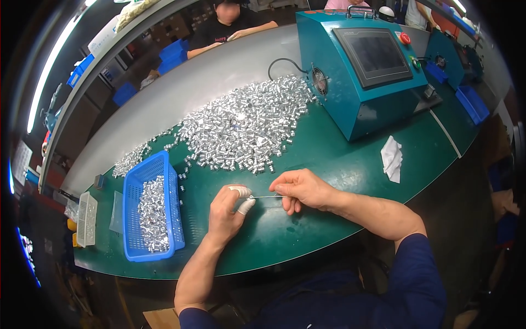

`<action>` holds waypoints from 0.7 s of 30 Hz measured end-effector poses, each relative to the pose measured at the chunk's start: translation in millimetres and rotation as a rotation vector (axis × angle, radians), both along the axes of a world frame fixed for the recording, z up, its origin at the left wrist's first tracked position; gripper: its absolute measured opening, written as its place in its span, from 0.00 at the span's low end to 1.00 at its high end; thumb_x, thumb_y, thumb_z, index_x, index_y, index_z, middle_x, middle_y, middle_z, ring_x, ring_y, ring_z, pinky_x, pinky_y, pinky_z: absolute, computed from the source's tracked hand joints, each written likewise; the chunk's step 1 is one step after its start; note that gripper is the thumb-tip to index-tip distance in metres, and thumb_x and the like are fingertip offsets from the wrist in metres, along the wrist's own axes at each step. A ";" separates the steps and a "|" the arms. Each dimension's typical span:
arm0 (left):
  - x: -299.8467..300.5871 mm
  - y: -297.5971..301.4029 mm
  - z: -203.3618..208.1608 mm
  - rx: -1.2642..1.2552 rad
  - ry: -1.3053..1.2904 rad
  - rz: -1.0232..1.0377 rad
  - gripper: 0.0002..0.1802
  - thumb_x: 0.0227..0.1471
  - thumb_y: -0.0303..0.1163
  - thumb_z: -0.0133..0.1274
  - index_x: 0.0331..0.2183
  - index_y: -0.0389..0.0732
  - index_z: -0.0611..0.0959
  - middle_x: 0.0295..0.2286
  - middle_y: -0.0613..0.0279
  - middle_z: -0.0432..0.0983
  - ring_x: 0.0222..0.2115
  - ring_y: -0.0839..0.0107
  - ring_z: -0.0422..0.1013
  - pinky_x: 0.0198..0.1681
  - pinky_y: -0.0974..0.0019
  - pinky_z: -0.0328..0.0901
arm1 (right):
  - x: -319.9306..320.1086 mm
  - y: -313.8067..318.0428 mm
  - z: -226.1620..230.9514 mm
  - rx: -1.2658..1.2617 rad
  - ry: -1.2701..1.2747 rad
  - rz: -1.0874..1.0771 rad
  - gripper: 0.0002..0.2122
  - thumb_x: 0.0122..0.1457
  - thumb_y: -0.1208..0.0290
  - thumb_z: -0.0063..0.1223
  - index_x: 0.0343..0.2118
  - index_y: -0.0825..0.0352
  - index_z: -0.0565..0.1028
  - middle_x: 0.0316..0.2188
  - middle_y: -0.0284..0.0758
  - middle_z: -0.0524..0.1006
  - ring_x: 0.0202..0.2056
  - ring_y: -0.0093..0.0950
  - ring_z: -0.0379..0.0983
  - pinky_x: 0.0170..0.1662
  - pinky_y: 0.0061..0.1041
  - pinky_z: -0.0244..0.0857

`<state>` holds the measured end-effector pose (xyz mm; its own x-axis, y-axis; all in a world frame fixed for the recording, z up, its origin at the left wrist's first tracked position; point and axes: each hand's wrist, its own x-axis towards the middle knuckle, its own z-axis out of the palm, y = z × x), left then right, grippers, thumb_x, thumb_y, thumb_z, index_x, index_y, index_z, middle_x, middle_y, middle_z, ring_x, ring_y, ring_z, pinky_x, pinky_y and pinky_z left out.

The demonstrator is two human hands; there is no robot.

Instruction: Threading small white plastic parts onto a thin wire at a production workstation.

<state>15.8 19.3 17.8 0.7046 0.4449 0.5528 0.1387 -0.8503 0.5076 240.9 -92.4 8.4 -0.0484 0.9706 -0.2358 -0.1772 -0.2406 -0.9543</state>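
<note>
My left hand [226, 213], with white coverings on the thumb and index finger, is closed in a pinch over the green table. Between those fingertips sits a small silvery metal part [251, 198], mostly hidden. A thin straight metal rod [266, 196] runs from it across to my right hand [302, 189], which grips the rod's other end between thumb and fingers. Beyond both hands spreads a large heap of small silver metal parts [241, 123]. To the left stands a blue perforated basket [176, 230] holding many more of these parts [152, 216].
A teal machine [329, 60] with a dark screen and red button stands at the back right. A crumpled white cloth [392, 159] lies before it. Left of the basket are a clear plastic bag [116, 213] and a white tray [86, 219]. Another person [227, 27] sits across the table.
</note>
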 end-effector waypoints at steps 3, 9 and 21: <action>-3.2 2.5 -3.8 -0.039 0.011 0.045 0.11 0.44 0.21 0.66 0.32 0.36 0.81 0.32 0.54 0.80 0.36 0.56 0.77 0.40 0.60 0.71 | -1.4 -0.2 -0.8 0.048 -0.038 -0.013 0.12 0.64 0.66 0.55 0.42 0.70 0.78 0.26 0.36 0.80 0.26 0.24 0.78 0.29 0.27 0.70; -2.3 3.2 -2.0 -0.033 -0.009 0.035 0.12 0.44 0.21 0.66 0.33 0.36 0.81 0.32 0.53 0.79 0.36 0.56 0.77 0.39 0.59 0.71 | -2.9 -0.7 -9.6 0.688 -0.742 -0.124 0.09 0.64 0.68 0.57 0.40 0.71 0.79 0.26 0.33 0.81 0.28 0.24 0.78 0.31 0.23 0.71; -4.4 1.9 -4.9 -0.072 0.007 0.065 0.11 0.45 0.21 0.65 0.33 0.35 0.81 0.33 0.52 0.80 0.37 0.56 0.77 0.41 0.61 0.71 | -6.0 3.2 -11.8 0.623 -0.478 -0.159 0.11 0.67 0.65 0.51 0.39 0.69 0.78 0.23 0.33 0.80 0.20 0.23 0.76 0.24 0.23 0.69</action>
